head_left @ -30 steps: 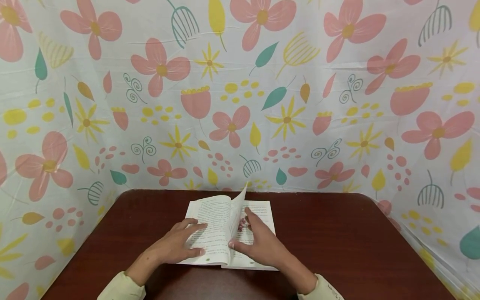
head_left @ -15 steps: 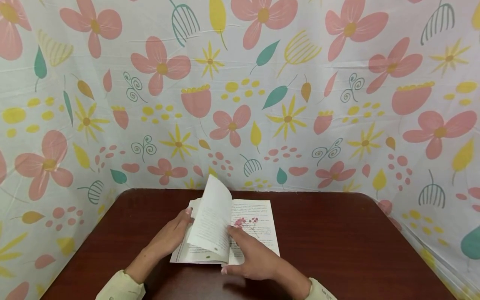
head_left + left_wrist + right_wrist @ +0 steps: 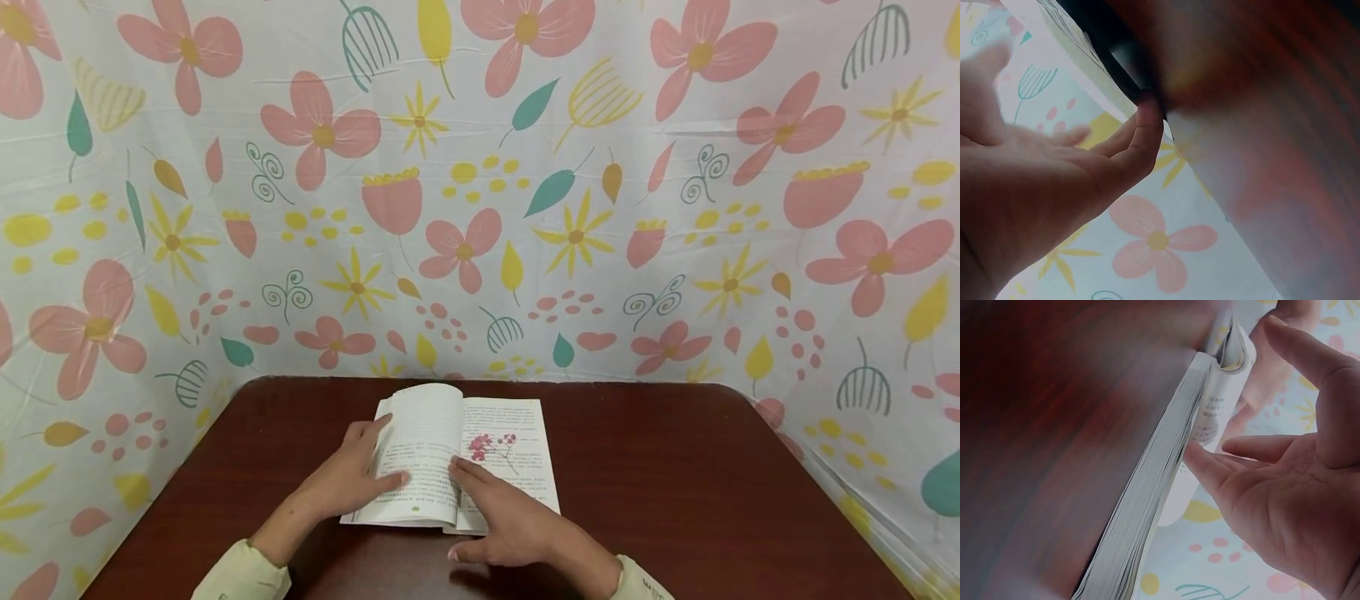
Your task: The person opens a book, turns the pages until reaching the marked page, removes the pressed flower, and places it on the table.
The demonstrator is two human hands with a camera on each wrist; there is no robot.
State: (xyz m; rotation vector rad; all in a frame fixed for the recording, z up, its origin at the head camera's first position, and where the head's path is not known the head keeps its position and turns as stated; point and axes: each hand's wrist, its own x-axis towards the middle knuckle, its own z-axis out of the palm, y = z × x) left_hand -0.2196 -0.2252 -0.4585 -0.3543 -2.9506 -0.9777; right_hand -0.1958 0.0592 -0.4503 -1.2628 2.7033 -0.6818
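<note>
An open book [image 3: 423, 425] lies on the dark table, with printed text and a pink flower picture on its right page [image 3: 506, 454]. My left hand [image 3: 341, 479] rests at the left page, fingers along its outer edge and thumb over the paper. In the left wrist view, that hand [image 3: 1066, 181] has a bent finger touching the book's dark edge. Near the gutter, my right hand [image 3: 517, 517] lies with fingers extended and thumb apart. The right wrist view shows this hand [image 3: 1297, 494] beside the page block [image 3: 1147, 481], a fingertip at it, holding nothing.
The reddish-brown table [image 3: 675, 475] extends on both sides of the book. A white curtain [image 3: 480, 200] with flowers and leaves rises behind the table and along both sides.
A page that stood raised over the right side has swung left and now lies on the left page. The right hand has moved left and toward me; the left thumb has come onto the page.
</note>
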